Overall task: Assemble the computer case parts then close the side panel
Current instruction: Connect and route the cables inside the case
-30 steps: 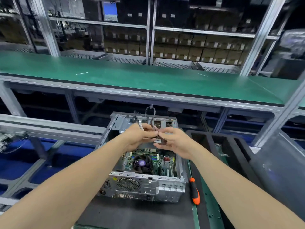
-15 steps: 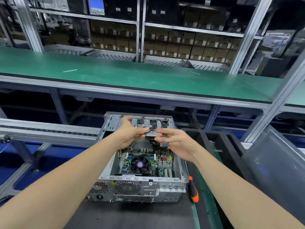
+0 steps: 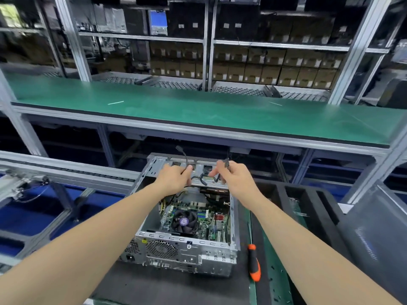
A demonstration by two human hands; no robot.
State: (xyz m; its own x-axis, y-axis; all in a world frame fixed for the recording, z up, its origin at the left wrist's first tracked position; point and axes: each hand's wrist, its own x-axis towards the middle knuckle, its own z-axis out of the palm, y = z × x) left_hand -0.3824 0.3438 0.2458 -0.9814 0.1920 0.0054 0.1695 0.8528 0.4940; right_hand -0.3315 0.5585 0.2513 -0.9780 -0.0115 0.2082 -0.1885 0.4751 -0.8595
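Case [image 3: 187, 249] lying open on bench | left hand [image 3: 174, 179] pinching black cable [image 3: 186, 159] over far end; right hand [image 3: 234, 176] pinching second cable [image 3: 226, 164] | orange screwdriver [image 3: 254, 263] just right of case

Bare forearms, bare left hand [image 3: 174, 181] and right hand [image 3: 234, 179].

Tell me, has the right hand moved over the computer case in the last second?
Yes. The right hand has drawn rightward along the drive cage, toward the right wall of the computer case, away from the left hand; each pinches a black cable.
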